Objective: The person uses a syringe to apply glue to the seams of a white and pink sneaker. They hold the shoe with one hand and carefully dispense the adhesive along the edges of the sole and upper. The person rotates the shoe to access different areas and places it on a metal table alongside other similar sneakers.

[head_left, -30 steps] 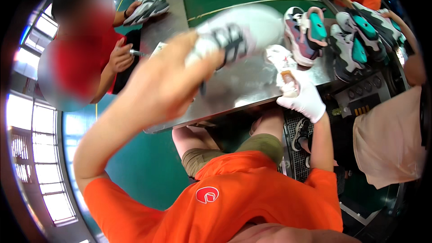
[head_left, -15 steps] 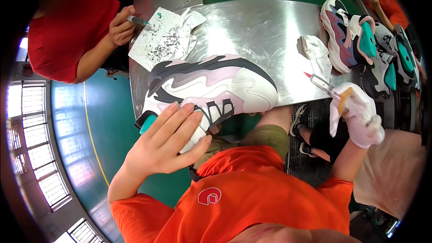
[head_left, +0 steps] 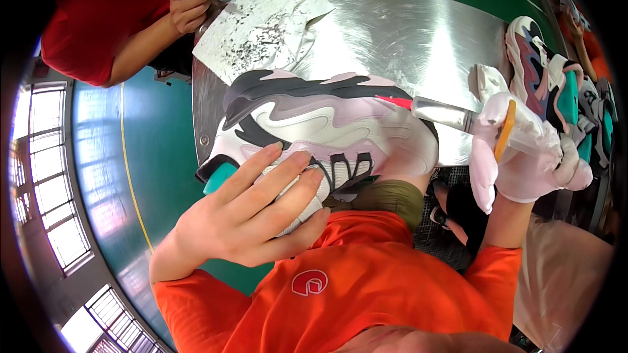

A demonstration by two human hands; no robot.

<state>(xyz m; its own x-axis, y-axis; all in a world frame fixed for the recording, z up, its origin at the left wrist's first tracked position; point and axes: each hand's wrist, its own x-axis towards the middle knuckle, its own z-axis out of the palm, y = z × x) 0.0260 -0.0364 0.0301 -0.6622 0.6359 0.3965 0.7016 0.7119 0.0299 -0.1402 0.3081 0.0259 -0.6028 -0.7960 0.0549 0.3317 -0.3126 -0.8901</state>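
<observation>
My bare left hand (head_left: 252, 212) grips the white-pink-black sneaker (head_left: 327, 127) from its near side, over the near edge of the steel table (head_left: 399, 29). My gloved right hand (head_left: 523, 153) clenches a silver-tipped marker (head_left: 451, 114) touching the shoe's right end.

Steel table (head_left: 418, 33), green floor (head_left: 163, 157), bright windows (head_left: 46, 157).
</observation>
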